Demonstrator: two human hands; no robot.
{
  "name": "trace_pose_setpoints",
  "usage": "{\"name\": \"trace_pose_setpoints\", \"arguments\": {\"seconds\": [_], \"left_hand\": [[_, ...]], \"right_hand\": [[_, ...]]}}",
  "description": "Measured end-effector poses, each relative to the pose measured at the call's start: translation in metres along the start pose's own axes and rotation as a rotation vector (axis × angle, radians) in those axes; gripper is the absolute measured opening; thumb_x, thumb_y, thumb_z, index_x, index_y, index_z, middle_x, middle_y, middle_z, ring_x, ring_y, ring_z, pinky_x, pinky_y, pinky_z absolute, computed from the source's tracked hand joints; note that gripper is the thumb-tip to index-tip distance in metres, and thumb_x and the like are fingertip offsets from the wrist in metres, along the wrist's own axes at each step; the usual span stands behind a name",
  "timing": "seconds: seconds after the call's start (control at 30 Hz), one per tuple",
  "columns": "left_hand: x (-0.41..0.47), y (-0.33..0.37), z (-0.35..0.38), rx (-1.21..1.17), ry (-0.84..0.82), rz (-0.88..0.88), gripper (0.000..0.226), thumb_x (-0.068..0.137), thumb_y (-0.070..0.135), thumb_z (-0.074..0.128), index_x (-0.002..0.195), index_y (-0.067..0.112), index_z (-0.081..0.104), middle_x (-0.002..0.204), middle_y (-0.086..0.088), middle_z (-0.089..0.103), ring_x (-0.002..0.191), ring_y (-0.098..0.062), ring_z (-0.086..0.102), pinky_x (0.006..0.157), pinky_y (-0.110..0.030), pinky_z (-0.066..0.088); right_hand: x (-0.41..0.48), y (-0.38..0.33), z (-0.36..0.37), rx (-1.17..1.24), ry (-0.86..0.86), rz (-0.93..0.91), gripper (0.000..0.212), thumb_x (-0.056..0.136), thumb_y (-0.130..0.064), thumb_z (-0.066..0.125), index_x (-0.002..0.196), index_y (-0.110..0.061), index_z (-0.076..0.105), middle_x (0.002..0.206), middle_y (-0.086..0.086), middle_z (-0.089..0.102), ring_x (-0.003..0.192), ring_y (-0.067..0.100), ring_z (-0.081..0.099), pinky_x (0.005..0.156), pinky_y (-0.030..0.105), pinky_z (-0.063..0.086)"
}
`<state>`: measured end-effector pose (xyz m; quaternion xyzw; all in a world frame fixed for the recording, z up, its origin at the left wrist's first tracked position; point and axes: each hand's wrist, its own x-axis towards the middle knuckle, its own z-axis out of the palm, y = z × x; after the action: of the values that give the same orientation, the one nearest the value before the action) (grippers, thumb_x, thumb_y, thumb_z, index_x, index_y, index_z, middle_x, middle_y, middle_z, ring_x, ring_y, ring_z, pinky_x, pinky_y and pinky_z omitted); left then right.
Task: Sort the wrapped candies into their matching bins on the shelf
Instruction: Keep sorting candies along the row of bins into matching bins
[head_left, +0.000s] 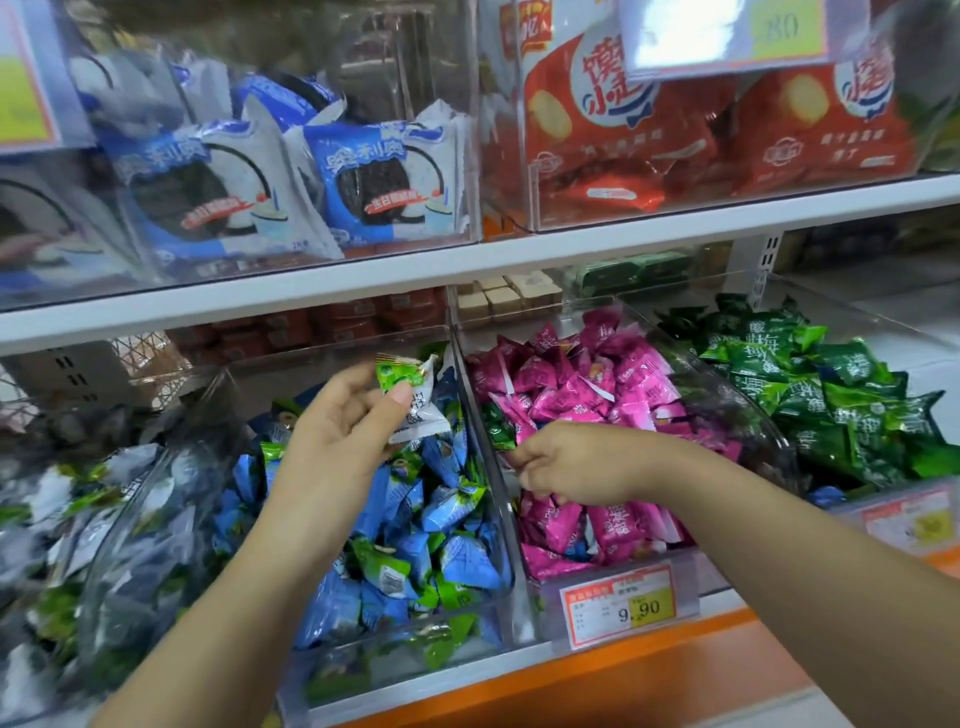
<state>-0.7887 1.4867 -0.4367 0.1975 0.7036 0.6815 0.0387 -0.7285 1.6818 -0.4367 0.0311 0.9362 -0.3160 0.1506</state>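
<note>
Here, left grip (337, 431): raised at centre frame, thumb and fingers clenched on the held candy (413, 395); my forearm comes up from the lower left.
held candy: white wrapper with a green top corner, pinched by its lower left side, in the air above the back of the blue bin (395, 670), touching no pile.
right grip (571, 462): just right of centre, back of the hand up, fingers curled down into the pink bin (535, 623); I cannot tell whether they have hold of anything.
blue bin: clear box at lower centre, heaped with blue-and-green candies (457, 561).
pink bin: clear box just right of the blue bin, wall against wall, full of pink candies (623, 384); my right forearm crosses its front right corner.
stray green candy (497, 434): lies in the pink bin against its left wall, just beside my right fingertips.
dark green candies (852, 410): piled in the clear box at the right of the frame, next to the pink bin.
grey-and-white candies (119, 525): lower left, blurred behind a clear wall, with some green among them.
price tag (618, 605): on the front of the pink bin, reads 9.90.
upper shelf (519, 260): white board across the middle; above it stand clear boxes, blue cookie packs (374, 182) at upper left, red packs (613, 140) at upper right.
</note>
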Motion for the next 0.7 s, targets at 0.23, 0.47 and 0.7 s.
{"name": "trace_pose_setpoints", "arguments": {"seconds": [0.23,0.47,0.7], "left_hand": [[-0.007,0.004,0.002,0.088,-0.048,-0.039,0.039,0.066,0.050,0.059,0.104,0.046,0.053,0.083,0.028,0.065,0.088,0.013,0.061,0.093,-0.029,0.041],[-0.011,0.004,0.002,0.104,-0.078,-0.041,0.032,0.069,0.048,0.059,0.100,0.047,0.058,0.091,0.019,0.065,0.088,0.009,0.062,0.088,-0.026,0.044],[-0.014,0.006,0.002,0.140,-0.091,-0.033,0.027,0.070,0.050,0.058,0.097,0.049,0.060,0.103,0.013,0.063,0.091,0.007,0.061,0.092,-0.029,0.045]], "right_hand": [[0.008,-0.003,0.002,-0.137,-0.024,0.014,0.038,0.099,-0.009,0.042,0.134,-0.016,0.052,0.099,-0.004,0.057,0.058,0.000,0.040,0.043,0.006,0.032],[0.021,0.000,0.014,-0.210,-0.033,0.079,0.048,0.095,0.003,0.036,0.140,-0.011,0.042,0.132,0.016,0.051,0.066,0.014,0.048,0.050,0.022,0.036],[-0.004,-0.001,-0.008,-0.170,-0.020,0.016,0.042,0.096,0.001,0.035,0.129,-0.013,0.057,0.082,-0.002,0.058,0.052,0.004,0.050,0.044,0.008,0.038]]}}
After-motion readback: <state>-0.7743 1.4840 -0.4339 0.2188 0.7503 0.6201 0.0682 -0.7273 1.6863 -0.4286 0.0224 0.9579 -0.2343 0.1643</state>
